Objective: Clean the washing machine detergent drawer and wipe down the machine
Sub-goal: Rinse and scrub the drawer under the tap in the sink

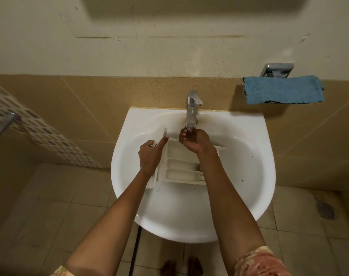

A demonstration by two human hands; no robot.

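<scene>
Head view, and we look straight down into a white sink. Where do we find the detergent drawer?

— We see it lying inside the basin, open side up, its compartments facing us. Its wide front panel is at the left and its far corner lies below the tap.

Which hand has hold of it?

— The left hand. We see it resting on the front panel, the fingers curled over the panel's edge and gripping it, while the index finger lies stretched out straight towards the wall.

And the right hand?

— We see it raised over the drawer's far end, at the mouth of the tap. Its fingers are curled round the tip of the spout and touch it. Whether water is running we cannot tell.

What else do we have around the sink?

— A blue cloth hangs on the tiled wall to the right, draped over a chrome holder, well apart from both hands. Lower right, a round floor drain is set in the tiles. At the left edge we see a patterned white panel; we cannot tell what it is. Below the basin, two bare feet stand on the floor.
</scene>
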